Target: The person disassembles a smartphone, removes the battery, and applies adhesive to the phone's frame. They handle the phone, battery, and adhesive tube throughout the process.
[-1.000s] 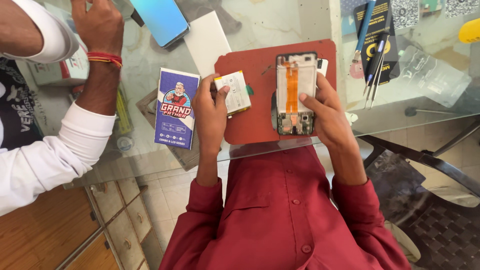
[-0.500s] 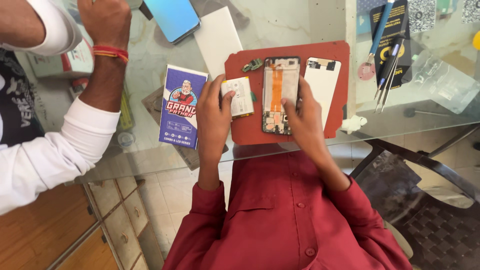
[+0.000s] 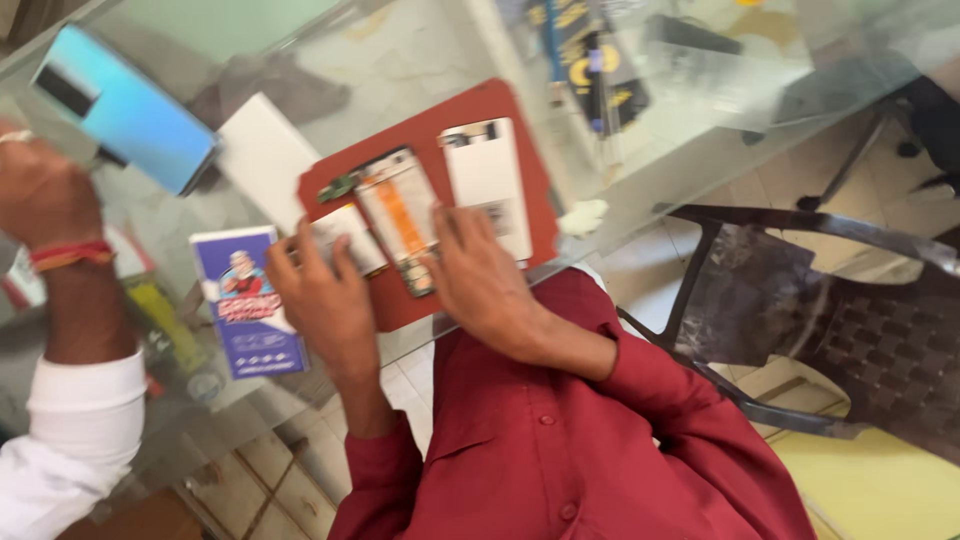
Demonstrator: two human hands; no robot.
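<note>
The head view looks down on a glass table [image 3: 640, 190] with a red mat [image 3: 505, 110] lying on it; an opened phone [image 3: 400, 215], its orange ribbon showing, lies face up near the middle of the mat; the picture is blurred, so small parts cannot be told.

The right hand [image 3: 480, 275] lies flat over the phone's lower right corner, fingers [image 3: 447, 228] spread and pressing on it rather than curled round it; it grasps nothing that shows.

The left hand [image 3: 325, 295] rests at the mat's left edge, just beside the phone; its fingertips touch a small white card [image 3: 345, 235], and whether they pinch it or only lie on it I cannot tell.

A white panel [image 3: 490, 180] lies on the mat just right of the phone, touching the right hand's fingers; a green chip [image 3: 338, 187] sits at the phone's upper left corner.

Left of the mat lie a blue box [image 3: 245, 300] and a white box [image 3: 260, 155].

Another person's hand [image 3: 40, 195], in a white sleeve with a red band at the wrist, holds a blue phone [image 3: 125, 105] at the far left, well apart from the mat.

A dark chair [image 3: 850, 330] stands under the table at right.
</note>
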